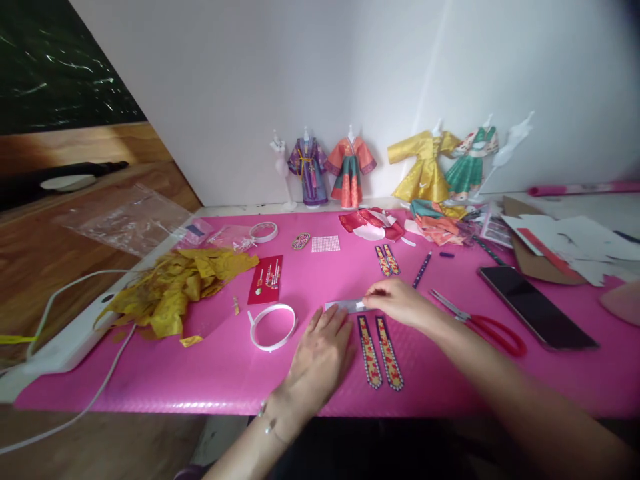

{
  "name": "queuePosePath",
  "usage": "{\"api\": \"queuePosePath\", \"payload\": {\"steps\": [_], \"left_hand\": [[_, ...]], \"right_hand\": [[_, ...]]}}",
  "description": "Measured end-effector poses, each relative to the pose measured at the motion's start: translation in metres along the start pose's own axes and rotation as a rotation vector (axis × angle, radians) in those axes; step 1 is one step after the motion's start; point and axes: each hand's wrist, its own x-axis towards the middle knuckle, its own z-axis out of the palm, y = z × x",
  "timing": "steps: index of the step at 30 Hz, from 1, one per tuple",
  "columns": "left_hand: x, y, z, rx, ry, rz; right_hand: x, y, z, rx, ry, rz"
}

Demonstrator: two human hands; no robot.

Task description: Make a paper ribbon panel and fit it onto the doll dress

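A narrow grey-blue strip (334, 305) lies flat on the pink mat, with a small white piece (360, 305) at its right end. My left hand (319, 348) rests palm down, fingers stretched out, fingertips at the strip's lower edge. Thumb and finger of my right hand (397, 301) are pinched together at the white piece; the exact grip is partly hidden. Just below lie two long patterned strips with pointed ends, a left one (370, 353) and a right one (390, 353). A roll of white tape (273, 327) is left of my left hand.
Red-handled scissors (493, 332) and a phone (537, 305) lie to the right. Crumpled yellow fabric (185, 287), a red card (265, 280) and a white power strip (85, 337) are on the left. Dressed miniature mannequins, one in yellow (425, 167), stand at the back.
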Motion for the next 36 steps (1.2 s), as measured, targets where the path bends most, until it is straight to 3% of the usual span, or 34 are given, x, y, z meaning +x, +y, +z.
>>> {"api": "queuePosePath", "payload": {"steps": [4,12,17,23,36], "left_hand": [[-0.003,-0.001,0.006,-0.046,0.046,0.009],[-0.006,-0.005,-0.008,-0.138,0.02,-0.058],[-0.007,-0.008,-0.007,-0.135,0.021,-0.082],[-0.007,-0.007,-0.002,-0.12,0.02,-0.09],[-0.004,-0.01,0.004,-0.082,0.002,-0.07]], "right_hand": [[0.011,0.002,0.011,0.016,0.001,0.055],[0.009,0.005,0.019,0.062,0.006,0.193],[0.012,0.005,0.022,0.109,-0.055,0.26],[0.013,0.001,0.023,0.141,-0.098,0.292],[0.019,0.015,0.029,0.126,-0.071,0.259]]}}
